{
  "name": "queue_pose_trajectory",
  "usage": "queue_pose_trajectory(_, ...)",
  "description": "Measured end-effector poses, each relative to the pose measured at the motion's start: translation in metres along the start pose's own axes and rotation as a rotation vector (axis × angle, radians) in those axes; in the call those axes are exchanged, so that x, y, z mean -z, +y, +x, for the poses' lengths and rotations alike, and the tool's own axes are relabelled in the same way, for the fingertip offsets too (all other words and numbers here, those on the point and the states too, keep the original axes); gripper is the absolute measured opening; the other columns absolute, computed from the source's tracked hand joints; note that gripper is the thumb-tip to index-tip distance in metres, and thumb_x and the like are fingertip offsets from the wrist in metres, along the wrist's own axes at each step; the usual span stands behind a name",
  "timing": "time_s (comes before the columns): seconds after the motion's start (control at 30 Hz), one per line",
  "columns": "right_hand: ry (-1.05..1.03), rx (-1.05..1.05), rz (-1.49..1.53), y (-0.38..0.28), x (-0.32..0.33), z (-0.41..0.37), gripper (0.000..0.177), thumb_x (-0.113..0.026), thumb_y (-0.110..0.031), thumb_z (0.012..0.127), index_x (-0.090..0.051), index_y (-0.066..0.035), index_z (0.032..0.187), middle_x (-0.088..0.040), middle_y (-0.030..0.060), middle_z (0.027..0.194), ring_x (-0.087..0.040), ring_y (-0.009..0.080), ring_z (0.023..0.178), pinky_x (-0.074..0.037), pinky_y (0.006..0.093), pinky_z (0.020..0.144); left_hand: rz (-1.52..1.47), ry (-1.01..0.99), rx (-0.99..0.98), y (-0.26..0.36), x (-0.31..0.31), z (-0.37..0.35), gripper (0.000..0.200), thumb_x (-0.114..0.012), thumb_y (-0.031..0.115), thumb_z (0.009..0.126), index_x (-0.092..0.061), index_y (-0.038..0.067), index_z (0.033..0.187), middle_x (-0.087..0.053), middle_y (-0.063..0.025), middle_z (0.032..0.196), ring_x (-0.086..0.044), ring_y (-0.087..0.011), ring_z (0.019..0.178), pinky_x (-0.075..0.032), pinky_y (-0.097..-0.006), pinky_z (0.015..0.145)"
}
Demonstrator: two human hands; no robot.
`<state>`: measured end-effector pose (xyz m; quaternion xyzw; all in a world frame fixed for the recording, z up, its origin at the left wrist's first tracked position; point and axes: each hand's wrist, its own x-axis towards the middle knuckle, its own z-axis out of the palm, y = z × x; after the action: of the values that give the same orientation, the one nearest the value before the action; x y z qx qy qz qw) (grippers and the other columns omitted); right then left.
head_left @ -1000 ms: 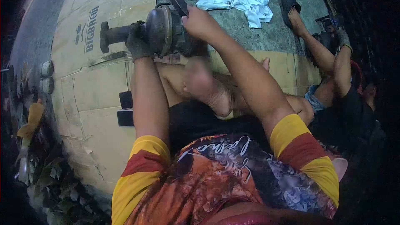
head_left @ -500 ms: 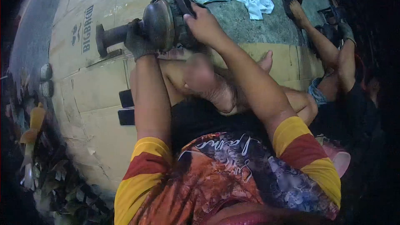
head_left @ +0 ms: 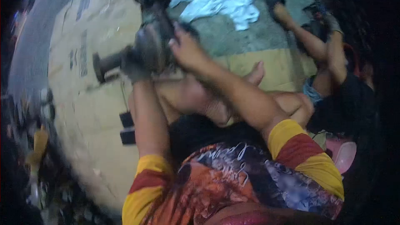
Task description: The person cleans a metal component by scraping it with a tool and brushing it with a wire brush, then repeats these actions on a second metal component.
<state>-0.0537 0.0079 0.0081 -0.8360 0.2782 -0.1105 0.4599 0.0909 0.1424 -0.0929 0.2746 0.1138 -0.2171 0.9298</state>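
A dark metal machine part [head_left: 151,46] with a rounded housing and a flanged neck stands in front of my crossed legs. Around the base of its neck is my left hand [head_left: 136,63], in a dark grey glove, with the fingers wrapped on the metal. My right hand [head_left: 186,49], bare, is closed on a dark bar-shaped tool [head_left: 166,21] lying against the housing. Motion blurs both hands and the tool's far end merges with dark metal behind it.
Flattened cardboard [head_left: 89,112] lies under the work, with two dark flat objects [head_left: 127,136] by my left leg. White cloth [head_left: 225,5] lies on the floor ahead. At right sits another person [head_left: 333,54] with a gloved hand. A pink object [head_left: 342,154] is near my right sleeve.
The housing, my hands and the tool sit slightly lower and further left in view. The tool is nearer the housing. The whole scene has shifted and blurred as the camera moved.
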Motion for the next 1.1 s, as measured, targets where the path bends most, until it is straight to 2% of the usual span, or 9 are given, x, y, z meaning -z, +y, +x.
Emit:
queue_pose_trajectory(0.1, -0.058, -0.036, 0.023, 0.006, 0.004, -0.043, 0.062, -0.05, -0.019, 0.09, -0.021, -0.007, 0.143, -0.057, 0.0319, 0.104, -0.057, 0.0463, 0.096, -0.046, 0.046, 0.083, -0.025, -0.079, 0.074, 0.002, -0.014, -0.023, 0.02, -0.059, 0.023, 0.081, -0.061, 0.005, 0.089, -0.06, -0.009, 0.091, -0.055, -0.0269, 0.092, -0.042, -0.0409, 0.09)
queue_pose_trajectory(0.13, -0.131, -0.181, 0.043, -0.01, 0.018, -0.066, 0.064, -0.05, -0.02, 0.09, -0.018, -0.008, 0.144, -0.057, 0.0323, 0.105, -0.056, 0.0471, 0.096, -0.046, 0.0477, 0.083, -0.006, -0.034, 0.023, 0.004, -0.017, -0.025, 0.019, -0.06, 0.022, 0.08, -0.061, 0.005, 0.089, -0.06, -0.0085, 0.09, -0.055, -0.0266, 0.091, -0.042, -0.0401, 0.089)
queue_pose_trajectory(0.17, -0.073, -0.012, 0.069, 0.025, 0.003, -0.086, 0.064, -0.049, -0.022, 0.091, -0.017, -0.008, 0.144, -0.058, 0.0322, 0.102, -0.057, 0.0479, 0.093, -0.047, 0.0478, 0.079, 0.004, 0.011, -0.034, 0.002, -0.017, -0.02, 0.019, -0.061, 0.021, 0.079, -0.061, 0.005, 0.09, -0.06, -0.008, 0.09, -0.055, -0.0263, 0.091, -0.043, -0.0393, 0.088)
queue_pose_trajectory(0.23, -0.121, -0.053, -0.16, 0.038, 0.005, -0.111, 0.062, -0.048, -0.025, 0.091, -0.019, -0.009, 0.144, -0.059, 0.031, 0.098, -0.058, 0.0474, 0.087, -0.049, 0.047, 0.075, -0.009, -0.016, -0.085, -0.005, 0.003, 0.0, 0.017, -0.065, 0.015, 0.078, -0.061, 0.005, 0.09, -0.059, -0.0071, 0.088, -0.056, -0.024, 0.088, -0.045, -0.0365, 0.085)
queue_pose_trajectory(0.57, -0.009, -0.007, -0.476, -0.003, 0.012, 0.005, 0.057, -0.05, -0.021, 0.087, -0.03, -0.003, 0.137, -0.062, 0.0276, 0.087, -0.061, 0.045, 0.081, -0.048, 0.0518, 0.072, -0.009, 0.059, -0.202, -0.016, -0.002, 0.001, 0.022, -0.072, 0.008, 0.072, -0.059, 0.006, 0.09, -0.058, -0.0046, 0.088, -0.057, -0.0222, 0.082, -0.049, -0.0352, 0.078)
queue_pose_trajectory(0.7, 0.049, -0.003, -0.488, -0.011, 0.004, -0.034, 0.062, -0.05, -0.022, 0.087, -0.025, -0.005, 0.141, -0.061, 0.0284, 0.08, -0.06, 0.0465, 0.075, -0.048, 0.0538, 0.069, -0.136, 0.089, -0.042, -0.018, -0.006, -0.003, 0.023, -0.073, 0.005, 0.07, -0.059, 0.008, 0.087, -0.058, -0.004, 0.085, -0.057, -0.0203, 0.077, -0.049, -0.0349, 0.074)
queue_pose_trajectory(0.8, -0.067, -0.078, -0.557, -0.013, 0.016, -0.08, 0.064, -0.05, -0.023, 0.087, -0.022, -0.005, 0.142, -0.061, 0.028, 0.079, -0.06, 0.0468, 0.072, -0.048, 0.0543, 0.067, -0.082, 0.135, -0.248, -0.019, -0.015, -0.01, 0.023, -0.073, 0.003, 0.069, -0.059, 0.008, 0.086, -0.058, -0.0036, 0.082, -0.057, -0.0192, 0.072, -0.05, -0.033, 0.068)
queue_pose_trajectory(0.87, -0.091, -0.112, -0.642, -0.013, 0.024, -0.099, 0.065, -0.049, -0.023, 0.087, -0.02, -0.006, 0.143, -0.062, 0.0276, 0.078, -0.061, 0.0449, 0.071, -0.049, 0.0538, 0.064, -0.079, -0.023, -0.314, -0.021, -0.007, -0.008, 0.012, -0.068, 0.003, 0.075, -0.059, 0.008, 0.081, -0.058, -0.0018, 0.079, -0.057, -0.0182, 0.074, -0.048, -0.0312, 0.07)
queue_pose_trajectory(1.1, 0.039, 0.006, -0.774, -0.011, 0.005, -0.003, 0.065, -0.05, -0.016, 0.083, -0.025, 0.002, 0.14, -0.064, 0.0225, 0.078, -0.064, 0.0382, 0.07, -0.052, 0.0489, 0.062, 0.013, 0.144, -0.262, -0.02, -0.017, -0.01, 0.013, -0.069, 0.006, 0.074, -0.059, 0.006, 0.082, -0.058, -0.0029, 0.082, -0.057, -0.0194, 0.074, -0.049, -0.0324, 0.072)
